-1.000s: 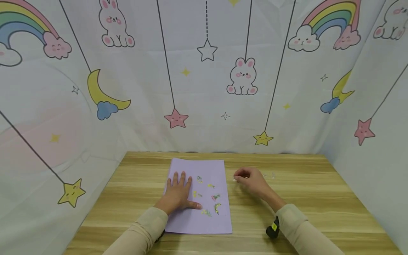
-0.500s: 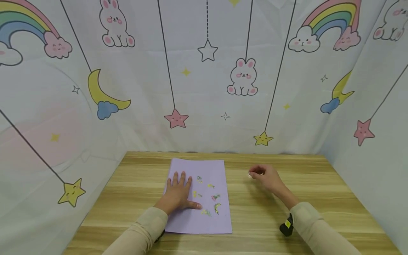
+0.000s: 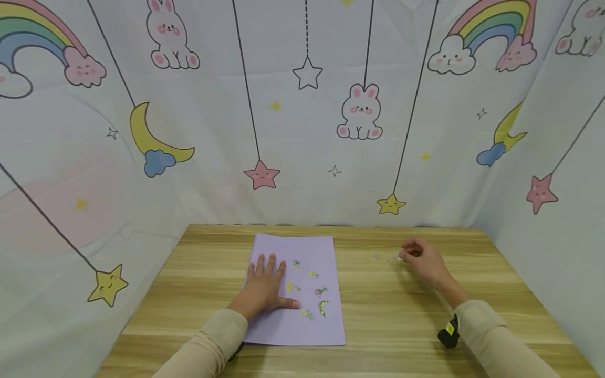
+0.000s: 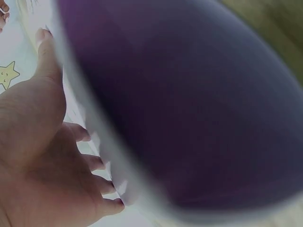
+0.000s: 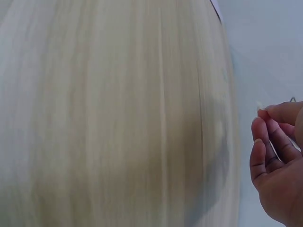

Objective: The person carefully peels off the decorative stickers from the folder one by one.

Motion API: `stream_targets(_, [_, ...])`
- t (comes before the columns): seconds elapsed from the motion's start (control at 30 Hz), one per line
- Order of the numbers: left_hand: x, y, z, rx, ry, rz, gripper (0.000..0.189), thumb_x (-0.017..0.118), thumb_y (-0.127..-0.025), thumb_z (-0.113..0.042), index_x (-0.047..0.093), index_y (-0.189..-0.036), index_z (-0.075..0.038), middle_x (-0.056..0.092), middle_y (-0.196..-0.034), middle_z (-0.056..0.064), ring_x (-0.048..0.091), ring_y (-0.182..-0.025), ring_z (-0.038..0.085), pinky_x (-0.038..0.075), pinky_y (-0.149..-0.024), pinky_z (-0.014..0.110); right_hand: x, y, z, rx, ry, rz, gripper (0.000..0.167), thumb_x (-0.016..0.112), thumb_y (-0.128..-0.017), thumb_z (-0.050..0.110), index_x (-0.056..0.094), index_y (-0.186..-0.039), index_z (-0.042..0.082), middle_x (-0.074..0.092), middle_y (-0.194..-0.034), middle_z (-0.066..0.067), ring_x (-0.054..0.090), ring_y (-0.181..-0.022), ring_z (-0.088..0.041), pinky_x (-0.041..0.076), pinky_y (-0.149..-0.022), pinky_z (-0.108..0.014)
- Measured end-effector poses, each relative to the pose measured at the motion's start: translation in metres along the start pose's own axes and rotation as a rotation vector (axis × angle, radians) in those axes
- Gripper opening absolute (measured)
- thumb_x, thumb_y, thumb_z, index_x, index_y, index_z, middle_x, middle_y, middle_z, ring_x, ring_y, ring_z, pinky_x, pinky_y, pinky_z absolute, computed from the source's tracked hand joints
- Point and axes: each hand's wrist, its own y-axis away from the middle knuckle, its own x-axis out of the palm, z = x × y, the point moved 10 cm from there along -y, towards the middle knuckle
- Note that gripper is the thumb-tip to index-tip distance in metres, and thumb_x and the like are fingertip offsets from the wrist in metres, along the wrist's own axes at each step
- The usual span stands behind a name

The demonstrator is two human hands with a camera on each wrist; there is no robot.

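My left hand (image 3: 264, 289) lies flat with spread fingers on a sheet of purple paper (image 3: 290, 333), holding it against the table. Several small flower stickers (image 3: 320, 291) in yellow, green and pink dot the paper right of that hand. In the left wrist view, the thumb and fingertips of the left hand (image 4: 42, 156) meet the paper. To the right of the sheet, my right hand (image 3: 427, 261) pinches a tiny pale, see-through piece (image 5: 259, 106) between thumb and forefinger. Small clear scraps (image 3: 375, 257) lie on the wood beside its fingertips.
The wood-grain table (image 3: 378, 325) stands against a white curtain (image 3: 302, 205) printed with stars, rabbits and rainbows, which also closes in both sides. A black wrist camera (image 3: 448, 336) hangs below the right sleeve.
My right hand has moved right, from near the paper's edge to the clear scraps. A scrap now lies where it passed. The left hand and paper have stayed put.
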Motion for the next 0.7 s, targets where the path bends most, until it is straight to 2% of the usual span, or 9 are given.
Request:
stream_targets(0.33, [0.005, -0.001, 0.003, 0.022, -0.021, -0.016, 0.120, 0.073, -0.079, -0.081, 0.036, -0.165, -0.006, 0.020, -0.172, 0.029, 0.011, -0.158, 0.053, 0.013, -0.124, 0.069, -0.030, 0.002, -0.021, -0.020, 0.073, -0.054, 0.016, 0.069, -0.103, 0.012, 0.070, -0.112, -0.001, 0.074, -0.102, -0.014, 0.066, -0.091, -0.020, 0.052, -0.075, -0.025])
stream_targets(0.53, [0.008, -0.003, 0.005, 0.027, -0.025, -0.019, 0.120, 0.071, -0.080, -0.083, 0.035, -0.165, -0.007, 0.018, -0.172, 0.029, 0.009, -0.159, 0.053, 0.011, -0.124, 0.069, -0.034, 0.001, -0.030, -0.017, 0.100, -0.070, 0.011, 0.071, -0.102, 0.011, 0.072, -0.105, 0.001, 0.073, -0.098, -0.011, 0.064, -0.088, -0.017, 0.050, -0.075, -0.028])
stream_targets(0.7, [0.011, -0.005, 0.006, 0.026, -0.032, -0.010, 0.119, 0.070, -0.081, -0.082, 0.034, -0.166, -0.007, 0.017, -0.173, 0.028, 0.008, -0.159, 0.053, 0.010, -0.125, 0.069, -0.036, 0.000, -0.037, -0.022, 0.150, -0.075, 0.006, 0.072, -0.100, 0.009, 0.074, -0.100, 0.003, 0.074, -0.094, -0.009, 0.064, -0.088, -0.019, 0.049, -0.077, -0.034])
